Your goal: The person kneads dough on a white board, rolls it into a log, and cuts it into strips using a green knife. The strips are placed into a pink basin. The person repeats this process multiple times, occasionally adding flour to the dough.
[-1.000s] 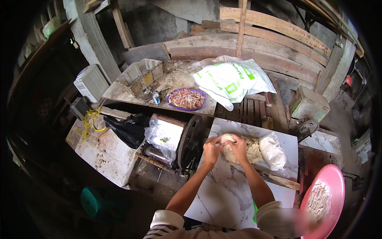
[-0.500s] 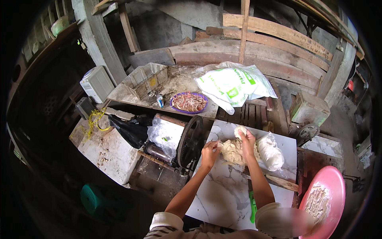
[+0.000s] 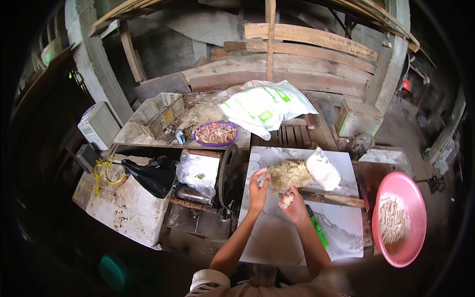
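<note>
On a marble-patterned board (image 3: 277,237) lies a heap of pale dough (image 3: 289,174). My right hand (image 3: 296,208), palm turned up, is curled around a small piece of dough (image 3: 287,200) just in front of the heap. My left hand (image 3: 258,190) is raised at the heap's left edge, its fingers apart and slightly bent; I see nothing in it. Behind the right hand a wooden stick (image 3: 336,199) lies across the board. A knife with a green handle (image 3: 320,233) rests beside my right forearm. A white plastic bag with white contents (image 3: 323,171) stands against the heap.
At the right sits a pink basin (image 3: 421,218) holding pale strips. A roller machine with a dark wheel (image 3: 228,175) stands left of the board. Behind are a purple-rimmed tray (image 3: 216,145) of shredded pieces, a large white sack (image 3: 267,106) and a plastic crate (image 3: 158,113).
My right hand has come down from above the heap toward me, with the dough piece now in its palm. My left hand's fingers have spread. The whole view has shifted.
</note>
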Action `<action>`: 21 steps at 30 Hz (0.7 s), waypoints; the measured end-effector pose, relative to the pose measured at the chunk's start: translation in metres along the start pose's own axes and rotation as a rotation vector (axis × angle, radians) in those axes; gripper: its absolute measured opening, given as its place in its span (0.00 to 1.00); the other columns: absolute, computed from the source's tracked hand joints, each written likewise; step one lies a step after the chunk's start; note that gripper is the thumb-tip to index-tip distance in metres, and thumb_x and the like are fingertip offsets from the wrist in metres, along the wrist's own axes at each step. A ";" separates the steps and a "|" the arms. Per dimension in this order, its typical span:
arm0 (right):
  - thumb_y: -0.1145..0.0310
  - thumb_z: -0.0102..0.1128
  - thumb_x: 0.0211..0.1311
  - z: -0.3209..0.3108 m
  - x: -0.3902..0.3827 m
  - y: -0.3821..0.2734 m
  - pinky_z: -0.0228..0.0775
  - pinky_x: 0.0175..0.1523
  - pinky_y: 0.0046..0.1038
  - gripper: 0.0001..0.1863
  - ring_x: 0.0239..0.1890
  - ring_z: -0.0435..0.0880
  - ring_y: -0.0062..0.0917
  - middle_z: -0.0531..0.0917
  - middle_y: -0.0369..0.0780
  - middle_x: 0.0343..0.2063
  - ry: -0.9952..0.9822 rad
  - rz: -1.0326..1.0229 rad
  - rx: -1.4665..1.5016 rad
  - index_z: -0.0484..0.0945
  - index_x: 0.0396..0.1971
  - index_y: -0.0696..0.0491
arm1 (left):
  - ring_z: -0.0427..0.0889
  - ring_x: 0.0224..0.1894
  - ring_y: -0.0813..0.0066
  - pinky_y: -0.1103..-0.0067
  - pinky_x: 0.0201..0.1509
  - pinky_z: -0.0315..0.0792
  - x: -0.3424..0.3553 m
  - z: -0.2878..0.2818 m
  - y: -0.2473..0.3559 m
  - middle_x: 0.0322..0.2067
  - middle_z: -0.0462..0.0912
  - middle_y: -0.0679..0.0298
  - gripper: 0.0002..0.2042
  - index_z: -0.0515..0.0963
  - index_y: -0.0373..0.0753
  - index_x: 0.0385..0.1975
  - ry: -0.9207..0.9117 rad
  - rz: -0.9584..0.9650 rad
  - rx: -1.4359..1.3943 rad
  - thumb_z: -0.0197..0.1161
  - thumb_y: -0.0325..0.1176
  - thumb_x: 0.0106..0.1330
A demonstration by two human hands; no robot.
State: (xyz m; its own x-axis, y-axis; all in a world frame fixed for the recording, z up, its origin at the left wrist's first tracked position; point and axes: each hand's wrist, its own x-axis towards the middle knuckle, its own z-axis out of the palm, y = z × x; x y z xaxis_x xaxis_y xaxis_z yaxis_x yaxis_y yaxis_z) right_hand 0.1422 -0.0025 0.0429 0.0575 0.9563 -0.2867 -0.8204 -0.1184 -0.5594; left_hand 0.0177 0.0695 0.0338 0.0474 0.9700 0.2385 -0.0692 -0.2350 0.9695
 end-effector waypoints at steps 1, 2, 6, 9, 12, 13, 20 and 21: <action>0.49 0.50 0.65 0.002 -0.009 0.008 0.60 0.21 0.25 0.20 0.17 0.69 0.22 0.71 0.35 0.14 -0.039 -0.054 0.022 0.69 0.20 0.48 | 0.71 0.53 0.76 0.79 0.55 0.64 -0.006 -0.005 0.000 0.50 0.75 0.64 0.13 0.72 0.38 0.48 0.003 -0.020 0.002 0.57 0.34 0.66; 0.49 0.50 0.65 0.004 -0.017 0.015 0.56 0.18 0.24 0.21 0.15 0.67 0.21 0.67 0.34 0.10 -0.077 -0.110 0.042 0.68 0.18 0.48 | 0.71 0.52 0.77 0.79 0.54 0.64 -0.012 -0.010 0.000 0.49 0.75 0.64 0.13 0.72 0.37 0.48 0.001 -0.048 -0.043 0.57 0.34 0.66; 0.47 0.48 0.65 0.025 -0.040 0.043 0.46 0.13 0.24 0.26 0.07 0.58 0.20 0.60 0.32 0.06 0.086 -0.253 -0.092 0.63 0.12 0.48 | 0.70 0.52 0.76 0.78 0.55 0.64 -0.042 -0.016 -0.001 0.48 0.75 0.64 0.14 0.71 0.38 0.49 -0.086 -0.116 -0.241 0.57 0.36 0.66; 0.53 0.46 0.68 0.026 -0.049 0.060 0.53 0.16 0.24 0.20 0.09 0.62 0.23 0.64 0.34 0.09 0.343 -0.377 -0.251 0.67 0.19 0.50 | 0.70 0.52 0.75 0.80 0.55 0.64 -0.070 0.002 0.032 0.46 0.75 0.63 0.16 0.70 0.38 0.50 -0.193 -0.333 -0.392 0.56 0.39 0.67; 0.60 0.43 0.68 0.033 -0.057 0.078 0.63 0.31 0.26 0.13 0.25 0.70 0.27 0.71 0.40 0.24 0.438 -0.666 -0.518 0.67 0.32 0.54 | 0.72 0.45 0.80 0.82 0.50 0.67 -0.086 0.011 0.035 0.47 0.73 0.66 0.21 0.66 0.40 0.54 -0.304 -0.357 -0.434 0.55 0.45 0.67; 0.62 0.42 0.69 0.034 -0.061 0.081 0.66 0.38 0.27 0.11 0.31 0.73 0.29 0.73 0.43 0.30 0.434 -0.786 -0.603 0.66 0.36 0.56 | 0.72 0.44 0.80 0.82 0.49 0.67 -0.092 0.009 0.041 0.47 0.73 0.65 0.21 0.67 0.39 0.53 -0.342 -0.401 -0.468 0.55 0.46 0.67; 0.69 0.41 0.66 0.046 -0.102 0.048 0.47 0.61 0.35 0.12 0.55 0.59 0.34 0.64 0.47 0.50 0.550 -1.046 -1.115 0.63 0.46 0.57 | 0.72 0.27 0.85 0.85 0.32 0.66 -0.105 0.000 0.062 0.23 0.75 0.70 0.17 0.75 0.39 0.26 -0.493 -0.499 -0.141 0.56 0.47 0.67; 0.69 0.40 0.67 0.041 -0.104 0.039 0.48 0.61 0.33 0.12 0.54 0.59 0.32 0.64 0.45 0.49 0.539 -1.070 -1.075 0.62 0.47 0.57 | 0.70 0.25 0.85 0.85 0.29 0.64 -0.108 0.003 0.060 0.21 0.74 0.70 0.17 0.74 0.39 0.23 -0.458 -0.493 -0.214 0.55 0.47 0.67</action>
State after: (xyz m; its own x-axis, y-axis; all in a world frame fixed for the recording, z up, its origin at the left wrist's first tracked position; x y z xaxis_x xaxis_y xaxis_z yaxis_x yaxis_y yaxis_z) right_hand 0.0804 -0.0958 0.0831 0.6878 0.5458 0.4786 0.4728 0.1635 -0.8659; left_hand 0.0115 -0.0493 0.0666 0.5350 0.8254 -0.1804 -0.1239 0.2879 0.9496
